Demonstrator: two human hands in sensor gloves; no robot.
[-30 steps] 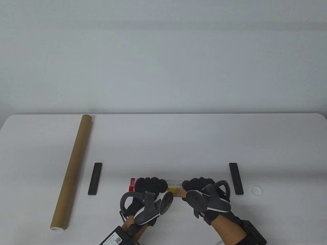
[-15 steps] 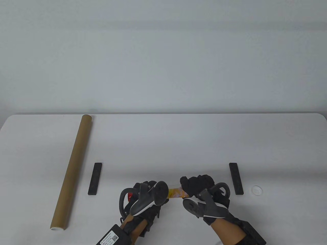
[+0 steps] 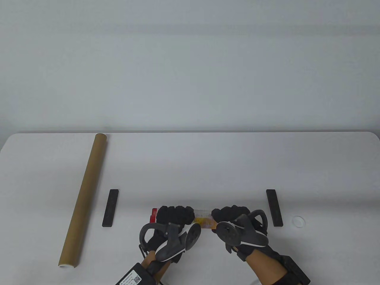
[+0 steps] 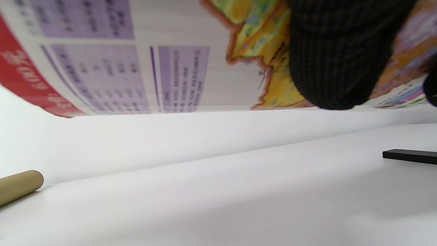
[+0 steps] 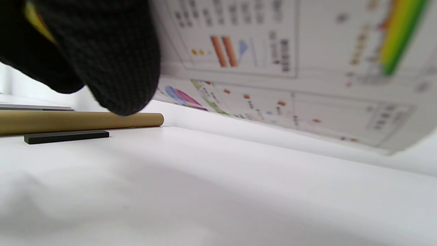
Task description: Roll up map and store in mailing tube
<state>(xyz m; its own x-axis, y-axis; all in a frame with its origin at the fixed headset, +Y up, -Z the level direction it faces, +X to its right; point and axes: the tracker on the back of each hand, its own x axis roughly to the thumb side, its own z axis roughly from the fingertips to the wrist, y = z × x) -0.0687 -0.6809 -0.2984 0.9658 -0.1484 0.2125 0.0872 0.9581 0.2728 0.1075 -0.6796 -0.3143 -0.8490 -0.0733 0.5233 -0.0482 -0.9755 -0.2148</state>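
Nothing I can actually read. Map [image 4: 177, 68] under my left hand [image 3: 173, 215]: purple tables of small print and white lettering on the red edge band, all blurred. Same by my right hand [image 3: 231, 213]: legend boxes, illegible. Wrist pack label [image 3: 132, 277] behind left hand: QR code, text too small.

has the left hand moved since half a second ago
Yes. The left hand has gone up the table view, away from the near edge, and its knuckles now sit over the rolled map, level with the lower end of the left black bar.
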